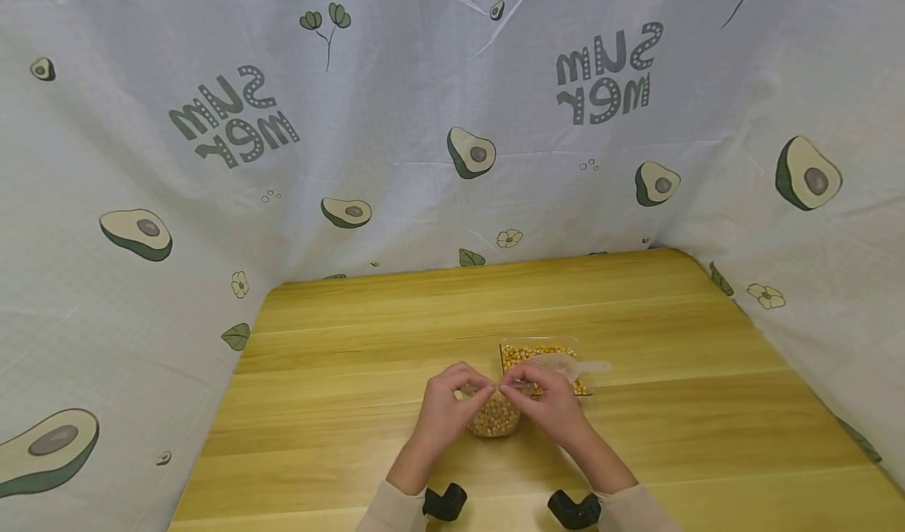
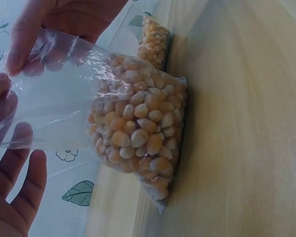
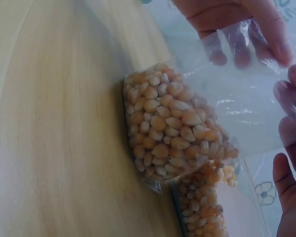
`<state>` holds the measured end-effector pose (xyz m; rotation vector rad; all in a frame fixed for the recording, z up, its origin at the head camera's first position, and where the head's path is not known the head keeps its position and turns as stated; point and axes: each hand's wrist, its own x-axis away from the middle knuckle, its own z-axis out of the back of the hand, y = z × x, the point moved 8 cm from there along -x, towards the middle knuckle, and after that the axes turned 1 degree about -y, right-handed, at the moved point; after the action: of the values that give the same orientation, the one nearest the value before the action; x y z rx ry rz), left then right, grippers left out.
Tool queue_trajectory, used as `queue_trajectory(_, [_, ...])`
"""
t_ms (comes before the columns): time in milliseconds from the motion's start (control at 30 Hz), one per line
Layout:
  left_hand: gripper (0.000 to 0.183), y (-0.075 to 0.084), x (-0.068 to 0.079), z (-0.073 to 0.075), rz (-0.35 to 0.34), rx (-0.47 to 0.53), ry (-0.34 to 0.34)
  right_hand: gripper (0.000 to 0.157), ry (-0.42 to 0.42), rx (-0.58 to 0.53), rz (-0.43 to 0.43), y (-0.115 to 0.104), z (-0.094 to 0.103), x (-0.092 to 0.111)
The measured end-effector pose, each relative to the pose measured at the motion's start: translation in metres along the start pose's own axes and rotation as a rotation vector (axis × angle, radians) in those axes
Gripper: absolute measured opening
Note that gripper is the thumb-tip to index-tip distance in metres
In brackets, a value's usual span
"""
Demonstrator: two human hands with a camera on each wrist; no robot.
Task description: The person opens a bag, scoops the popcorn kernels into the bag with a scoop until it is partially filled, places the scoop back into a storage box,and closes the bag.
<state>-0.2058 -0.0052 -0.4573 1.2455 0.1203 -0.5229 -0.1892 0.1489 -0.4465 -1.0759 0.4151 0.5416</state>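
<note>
A clear plastic bag, its lower part full of corn kernels, stands upright on the table in front of the person. My left hand pinches the bag's top edge between thumb and fingers. On the opposite side, my right hand pinches the same edge, thumb tip close to the left one. In the left wrist view the fingers of the left hand show below the film. The upper bag between the hands is kernel-free and stretched flat. Kernels at the bottom press the film outward.
Just behind the right hand sits a clear rectangular container of corn kernels. A translucent scoop lies across it, handle pointing right. The wooden table is bordered by a white avocado-print curtain at the back and sides.
</note>
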Motion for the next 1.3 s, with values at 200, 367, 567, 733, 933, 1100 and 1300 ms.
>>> queue_trajectory(200, [0.006, -0.001, 0.001, 0.001, -0.011, -0.007, 0.005, 0.021, 0.020, -0.012, 0.021, -0.006, 0.005, 0.000])
queue_trajectory(367, [0.007, -0.002, 0.000, 0.001, 0.001, -0.004, 0.013, 0.016, 0.034, -0.029, 0.059, -0.006, 0.008, 0.001])
queue_trajectory(567, [0.005, -0.003, -0.001, -0.002, -0.016, 0.022, 0.009, 0.016, 0.031, -0.033, 0.052, 0.003, 0.009, 0.003])
queue_trajectory(733, [0.006, -0.001, -0.003, -0.004, -0.012, 0.036, 0.006, 0.023, 0.027, -0.030, -0.022, 0.009, 0.012, 0.007])
queue_trajectory(933, [0.007, 0.000, -0.004, -0.008, -0.010, 0.020, -0.011, 0.018, 0.045, -0.030, -0.050, 0.008, 0.018, 0.010])
queue_trajectory(1100, [0.005, 0.001, -0.006, -0.011, 0.010, 0.027, -0.024, 0.018, 0.047, -0.016, -0.040, 0.009, 0.019, 0.012])
queue_trajectory(1300, [0.003, 0.004, -0.007, -0.011, -0.001, 0.002, -0.033, 0.020, 0.062, 0.020, -0.060, 0.004, 0.023, 0.012])
